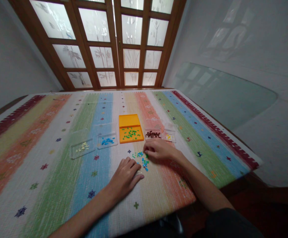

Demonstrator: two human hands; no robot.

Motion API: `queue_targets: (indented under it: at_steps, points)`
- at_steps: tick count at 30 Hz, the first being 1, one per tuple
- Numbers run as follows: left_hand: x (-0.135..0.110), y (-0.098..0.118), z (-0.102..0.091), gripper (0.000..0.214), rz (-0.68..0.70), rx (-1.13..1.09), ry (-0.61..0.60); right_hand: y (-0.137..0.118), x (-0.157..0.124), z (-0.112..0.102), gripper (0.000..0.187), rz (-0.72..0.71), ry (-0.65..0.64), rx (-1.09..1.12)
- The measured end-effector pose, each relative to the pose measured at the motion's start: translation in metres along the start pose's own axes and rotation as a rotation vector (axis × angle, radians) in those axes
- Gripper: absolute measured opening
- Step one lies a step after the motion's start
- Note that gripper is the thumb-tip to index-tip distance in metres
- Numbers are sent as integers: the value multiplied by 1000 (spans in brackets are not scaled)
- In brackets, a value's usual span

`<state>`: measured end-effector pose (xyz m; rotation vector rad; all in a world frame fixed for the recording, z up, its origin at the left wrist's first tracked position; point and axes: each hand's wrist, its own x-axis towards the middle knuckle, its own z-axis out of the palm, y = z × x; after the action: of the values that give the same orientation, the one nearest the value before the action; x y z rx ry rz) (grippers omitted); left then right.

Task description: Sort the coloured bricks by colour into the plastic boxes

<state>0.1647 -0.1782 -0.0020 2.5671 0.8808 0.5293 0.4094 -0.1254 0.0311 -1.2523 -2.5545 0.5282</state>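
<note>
My left hand lies flat on the striped cloth, fingers stretched toward a small heap of loose green and blue beads. My right hand rests just right of the heap, fingers curled in a pinch at its edge; what they hold, if anything, is too small to see. Behind the heap sits an orange tray with green pieces in it.
Clear boxes stand in a row: cream pieces, blue pieces, dark red pieces, yellow pieces. The striped cloth covers the table. A wooden window is behind, and the table's edge falls off at right.
</note>
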Motion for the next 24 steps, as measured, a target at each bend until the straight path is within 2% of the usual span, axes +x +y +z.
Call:
queue_targets:
  at_steps: [5,8,17,24]
  points:
    - [2,0,2,12,-7,-29,13,1,0,1,12,-2,7,2]
    - [3,0,3,2,-10,-33,24,1,-1,2,12,-2,14,8]
    - [5,-2,8,13,52,-86,75,0,0,1,14,-4,-2,-2]
    - [6,0,7,12,79,-10,29,-1,0,0,14,3,-2,-17]
